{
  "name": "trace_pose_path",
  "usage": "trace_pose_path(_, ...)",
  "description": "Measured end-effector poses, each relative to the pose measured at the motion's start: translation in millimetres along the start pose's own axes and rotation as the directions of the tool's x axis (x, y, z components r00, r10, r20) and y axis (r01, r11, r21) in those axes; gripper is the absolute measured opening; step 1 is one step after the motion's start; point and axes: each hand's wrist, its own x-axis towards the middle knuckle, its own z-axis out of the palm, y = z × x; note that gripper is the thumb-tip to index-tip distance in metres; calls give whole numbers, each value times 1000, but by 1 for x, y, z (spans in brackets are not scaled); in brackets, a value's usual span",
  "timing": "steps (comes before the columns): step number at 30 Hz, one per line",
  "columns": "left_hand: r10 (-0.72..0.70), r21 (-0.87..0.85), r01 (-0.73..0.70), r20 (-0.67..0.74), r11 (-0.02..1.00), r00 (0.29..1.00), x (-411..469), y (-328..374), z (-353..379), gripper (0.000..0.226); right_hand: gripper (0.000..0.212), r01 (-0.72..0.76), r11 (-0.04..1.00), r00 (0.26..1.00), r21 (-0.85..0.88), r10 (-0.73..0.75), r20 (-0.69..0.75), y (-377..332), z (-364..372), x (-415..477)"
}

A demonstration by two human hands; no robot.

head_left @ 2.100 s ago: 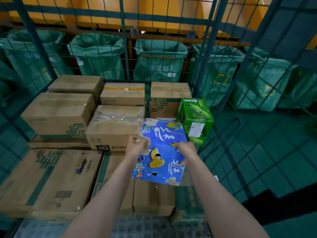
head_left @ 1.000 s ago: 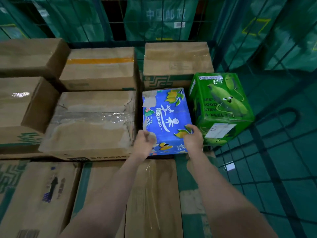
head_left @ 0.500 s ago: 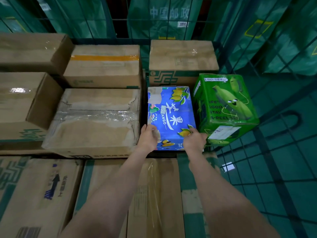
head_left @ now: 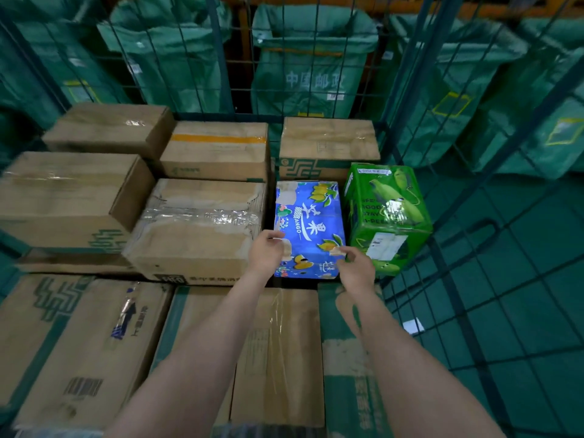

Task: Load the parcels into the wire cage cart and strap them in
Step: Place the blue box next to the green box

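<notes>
1. Two bare hands, seen from the head camera, reach into the wire cage cart (head_left: pixel 218 58), and both grip a blue mango box (head_left: pixel 309 216).
2. Left hand (head_left: pixel 267 252) curls over the box's near left corner. Right hand (head_left: pixel 357 268) pinches its near right corner.
3. The box lies flat among the stacked parcels, between a taped brown carton (head_left: pixel 196 229) and a green banana box (head_left: pixel 387 216), just beside both.
4. Green mail sacks (head_left: pixel 309 64) stand beyond the cart's mesh.

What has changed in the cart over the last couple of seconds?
The blue box, earlier held up in both hands, went down into the gap between the taped box and the green box. The left hand and right hand still hold its near corners. The other boxes stayed put.
</notes>
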Motion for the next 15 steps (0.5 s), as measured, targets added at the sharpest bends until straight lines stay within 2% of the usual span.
trace_pose_path(6, 30, 10, -30, -12, 999, 999, -75, -2, -16, 23, 25, -60, 994, 998, 95, 60, 1, 7, -24, -50)
trace_pose_path(10, -8, -21, 8, -2, 1000, 1000, -128, -17, -28, 20, 17, -99, 974, 995, 202, 97, 20, 22, -30, -84)
trace_pose_path(15, -62, -17, 63, 20, 998, 998, -167, -36, -43, 20, 25, -167, 969, 985, 180, 159, 63, 33, -41, -122)
